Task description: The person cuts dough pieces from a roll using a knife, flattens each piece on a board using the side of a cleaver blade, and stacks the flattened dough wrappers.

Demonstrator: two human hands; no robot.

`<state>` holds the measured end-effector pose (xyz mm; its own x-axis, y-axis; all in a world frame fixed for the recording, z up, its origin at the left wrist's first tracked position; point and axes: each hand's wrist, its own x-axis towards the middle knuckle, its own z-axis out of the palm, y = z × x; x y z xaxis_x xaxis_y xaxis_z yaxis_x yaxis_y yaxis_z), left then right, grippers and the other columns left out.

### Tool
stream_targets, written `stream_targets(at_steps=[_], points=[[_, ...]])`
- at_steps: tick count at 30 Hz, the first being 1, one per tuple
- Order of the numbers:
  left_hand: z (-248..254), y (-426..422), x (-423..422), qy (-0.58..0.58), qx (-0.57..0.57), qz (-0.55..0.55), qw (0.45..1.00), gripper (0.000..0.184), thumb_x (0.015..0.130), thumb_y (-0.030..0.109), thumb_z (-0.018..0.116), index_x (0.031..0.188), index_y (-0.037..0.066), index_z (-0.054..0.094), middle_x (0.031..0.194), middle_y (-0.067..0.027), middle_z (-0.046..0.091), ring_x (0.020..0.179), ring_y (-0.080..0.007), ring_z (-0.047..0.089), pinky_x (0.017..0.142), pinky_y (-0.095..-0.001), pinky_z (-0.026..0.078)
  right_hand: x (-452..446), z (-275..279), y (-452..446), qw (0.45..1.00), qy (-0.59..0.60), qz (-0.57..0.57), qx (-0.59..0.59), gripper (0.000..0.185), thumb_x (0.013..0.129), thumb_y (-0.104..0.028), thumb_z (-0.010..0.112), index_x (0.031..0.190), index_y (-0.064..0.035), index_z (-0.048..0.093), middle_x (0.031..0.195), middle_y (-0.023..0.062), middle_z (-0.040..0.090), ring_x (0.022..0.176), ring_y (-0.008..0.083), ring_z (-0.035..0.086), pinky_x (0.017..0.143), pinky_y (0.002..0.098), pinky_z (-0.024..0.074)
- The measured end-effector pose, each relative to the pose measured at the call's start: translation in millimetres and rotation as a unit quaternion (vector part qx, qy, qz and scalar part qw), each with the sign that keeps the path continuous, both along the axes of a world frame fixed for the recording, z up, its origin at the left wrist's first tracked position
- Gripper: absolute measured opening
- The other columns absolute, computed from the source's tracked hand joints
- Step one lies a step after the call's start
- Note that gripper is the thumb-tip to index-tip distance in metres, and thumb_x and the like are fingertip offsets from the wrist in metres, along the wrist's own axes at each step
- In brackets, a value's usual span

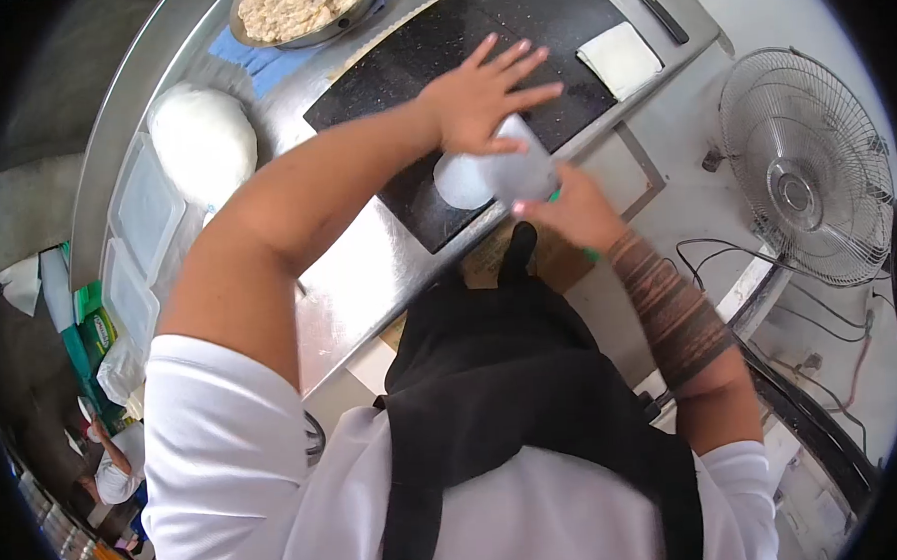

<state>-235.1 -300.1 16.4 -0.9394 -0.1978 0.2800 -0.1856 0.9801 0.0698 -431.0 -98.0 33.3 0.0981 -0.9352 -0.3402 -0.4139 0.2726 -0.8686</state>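
Note:
My right hand [571, 210] is wrapped round the green handle of a cleaver [526, 172] with a broad, pale blade, smeared by motion. My left hand [486, 98] is open with fingers spread, its thumb side at the blade's upper edge; whether the palm presses on it I cannot tell. Beside the blade, a thin, round white dough wrapper [461, 181] lies flat near the front edge of a black board [403, 147]. Part of the wrapper's right side is hidden by the blade.
A folded white cloth [619, 60] and a black-handled knife [665, 20] lie to the right. A bowl of chunky filling [302, 8] stands at the back. Left are a white mound [202, 146] and plastic containers [147, 208]. A fan [809, 169] stands right.

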Motion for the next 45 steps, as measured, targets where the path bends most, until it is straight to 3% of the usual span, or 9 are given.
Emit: stream_targets(at_steps=[5, 12, 16, 20, 30, 35, 41, 44, 45], points=[[-29.0, 60.9, -8.0, -0.048, 0.123, -0.016, 0.991, 0.091, 0.095, 0.073, 0.060, 0.171, 0.031, 0.036, 0.180, -0.0185, 0.025, 0.166, -0.0427, 0.023, 0.131, -0.0711, 0.013, 7.4, -25.6, 49.6, 0.998, 0.003, -0.015, 0.054, 0.063, 0.088, -0.038, 0.090, 0.131, 0.0034, 0.067, 0.126, 0.0246, 0.073, 0.122, 0.0370, 0.070, 0.104, 0.0470, 0.0536], [-27.8, -0.4, -45.3, -0.009, -0.020, 0.085, 0.996, 0.088, 0.095, 0.077, 0.056, 0.170, 0.034, 0.038, 0.180, -0.0187, 0.025, 0.166, -0.0438, 0.022, 0.131, -0.0698, 0.013, -41.9, 15.3, -26.5, 0.984, 0.163, 0.047, 0.049, 0.066, 0.087, -0.038, 0.091, 0.132, 0.0037, 0.067, 0.120, 0.0218, 0.076, 0.116, 0.0350, 0.073, 0.101, 0.0450, 0.0556], [-8.8, -9.2, -22.9, 0.026, 0.019, 0.008, 0.999, 0.093, 0.093, 0.069, 0.067, 0.171, 0.030, 0.036, 0.180, -0.0207, 0.021, 0.166, -0.0448, 0.022, 0.131, -0.0694, 0.013, -23.1, -2.6, -15.4, 0.999, 0.023, 0.014, 0.038, 0.069, 0.086, -0.040, 0.092, 0.131, 0.0045, 0.067, 0.120, 0.0224, 0.077, 0.114, 0.0344, 0.074, 0.099, 0.0455, 0.0561], [-19.2, 48.7, 6.5, -0.137, 0.085, -0.006, 0.987, 0.095, 0.092, 0.069, 0.067, 0.172, 0.030, 0.034, 0.180, -0.0219, 0.022, 0.166, -0.0441, 0.022, 0.131, -0.0696, 0.014, 16.0, -34.8, 53.0, 0.997, -0.002, 0.010, 0.078, 0.073, 0.084, -0.042, 0.092, 0.134, 0.0042, 0.066, 0.124, 0.0241, 0.076, 0.118, 0.0332, 0.073, 0.103, 0.0466, 0.0544], [-38.8, 15.6, -55.8, 0.018, 0.035, 0.070, 0.997, 0.092, 0.093, 0.073, 0.064, 0.171, 0.033, 0.036, 0.180, -0.0187, 0.025, 0.165, -0.0428, 0.024, 0.131, -0.0696, 0.015, -59.6, -20.1, -3.7, 0.996, 0.059, 0.040, 0.058, 0.068, 0.086, -0.038, 0.092, 0.133, 0.0033, 0.066, 0.120, 0.0217, 0.076, 0.115, 0.0338, 0.073, 0.100, 0.0438, 0.0556], [-21.9, -9.6, -46.8, 0.115, 0.008, 0.212, 0.970, 0.067, 0.102, 0.047, 0.067, 0.163, 0.030, 0.048, 0.174, -0.0200, 0.036, 0.163, -0.0416, 0.028, 0.131, -0.0682, 0.019, -68.1, -19.2, -49.1, 0.989, 0.125, 0.073, -0.014, 0.060, 0.091, -0.042, 0.087, 0.125, 0.0039, 0.068, 0.113, 0.0227, 0.076, 0.108, 0.0344, 0.074, 0.093, 0.0457, 0.0565], [9.3, -8.9, -10.3, 0.065, 0.153, 0.386, 0.908, 0.041, 0.097, 0.027, 0.074, 0.137, 0.016, 0.072, 0.139, -0.0199, 0.068, 0.126, -0.0368, 0.067, 0.106, -0.0535, 0.053, -57.6, -8.2, -50.5, 0.972, 0.223, 0.068, -0.027, 0.060, 0.094, -0.043, 0.084, 0.126, 0.0052, 0.066, 0.116, 0.0253, 0.075, 0.111, 0.0391, 0.073, 0.096, 0.0475, 0.0558], [-9.2, 1.3, 7.5, -0.047, 0.297, 0.299, 0.906, 0.032, 0.099, 0.029, 0.073, 0.125, 0.010, 0.077, 0.106, -0.0204, 0.076, 0.095, -0.0346, 0.076, 0.089, -0.0501, 0.061, -68.6, -10.2, 0.9, 0.992, 0.098, 0.078, -0.020, 0.056, 0.095, -0.035, 0.084, 0.130, 0.0047, 0.065, 0.116, 0.0229, 0.076, 0.108, 0.0317, 0.074, 0.096, 0.0440, 0.0561], [4.7, 13.9, 5.9, -0.104, 0.458, 0.318, 0.823, 0.032, 0.099, 0.032, 0.074, 0.120, 0.008, 0.078, 0.094, -0.0198, 0.075, 0.083, -0.0332, 0.076, 0.082, -0.0486, 0.061, -68.9, -5.8, 23.5, 0.992, 0.100, 0.076, -0.002, 0.055, 0.094, -0.036, 0.084, 0.128, 0.0040, 0.066, 0.114, 0.0223, 0.076, 0.106, 0.0315, 0.074, 0.095, 0.0440, 0.0563]])
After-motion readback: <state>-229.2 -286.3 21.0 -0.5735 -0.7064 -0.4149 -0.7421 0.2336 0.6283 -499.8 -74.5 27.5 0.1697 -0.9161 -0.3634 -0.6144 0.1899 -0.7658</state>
